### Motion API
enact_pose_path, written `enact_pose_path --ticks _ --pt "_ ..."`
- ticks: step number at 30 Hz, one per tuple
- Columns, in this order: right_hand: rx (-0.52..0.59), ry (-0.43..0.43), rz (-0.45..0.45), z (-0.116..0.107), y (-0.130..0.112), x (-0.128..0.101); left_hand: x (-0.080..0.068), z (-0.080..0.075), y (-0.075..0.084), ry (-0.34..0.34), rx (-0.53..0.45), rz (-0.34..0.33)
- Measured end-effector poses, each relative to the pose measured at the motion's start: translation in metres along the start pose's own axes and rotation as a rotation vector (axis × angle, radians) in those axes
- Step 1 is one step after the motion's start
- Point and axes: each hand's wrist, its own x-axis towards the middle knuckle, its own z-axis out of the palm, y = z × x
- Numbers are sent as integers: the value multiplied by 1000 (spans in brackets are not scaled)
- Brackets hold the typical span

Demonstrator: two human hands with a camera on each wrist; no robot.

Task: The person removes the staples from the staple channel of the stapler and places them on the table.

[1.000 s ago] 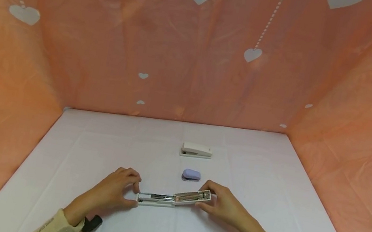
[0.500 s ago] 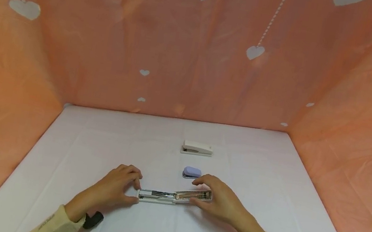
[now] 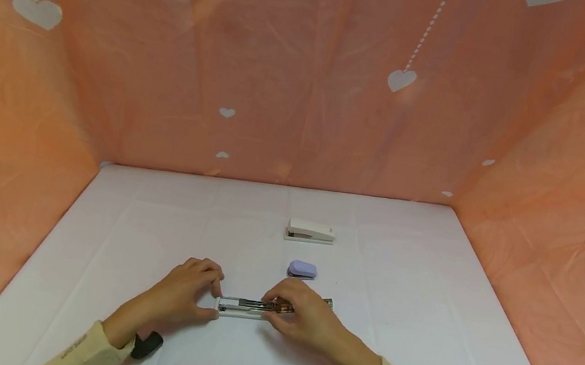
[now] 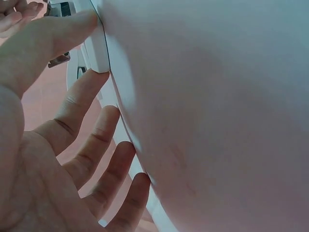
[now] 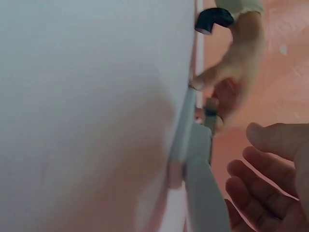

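Head view: an unfolded white stapler (image 3: 247, 314) lies on the white-covered table (image 3: 175, 221), the left hand (image 3: 186, 294) pinching one end of its base between thumb and forefinger, while the right hand (image 3: 305, 314) reaches over its middle, thumb and fingers parted on either side of the metal magazine (image 3: 254, 305); whether they touch it I cannot tell. Just beyond the right hand sits a purple mini stapler (image 3: 303, 269), and farther back a folded white stapler (image 3: 310, 232).
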Motion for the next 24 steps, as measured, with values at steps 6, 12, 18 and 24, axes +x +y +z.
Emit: enact_pose_path --ticks 6,12,18,24 --pt "-93 -44 0 10 -2 10 0 2 0 -6 1 -18" --pt "-168 -76 -4 16 -1 17 1 1 1 -11 2 -19" --pt "-189 -110 36 19 -2 22 2 3 -1 -8 6 -13" --pt "-224 -133 28 24 -2 27 1 4 -1 11 1 16"
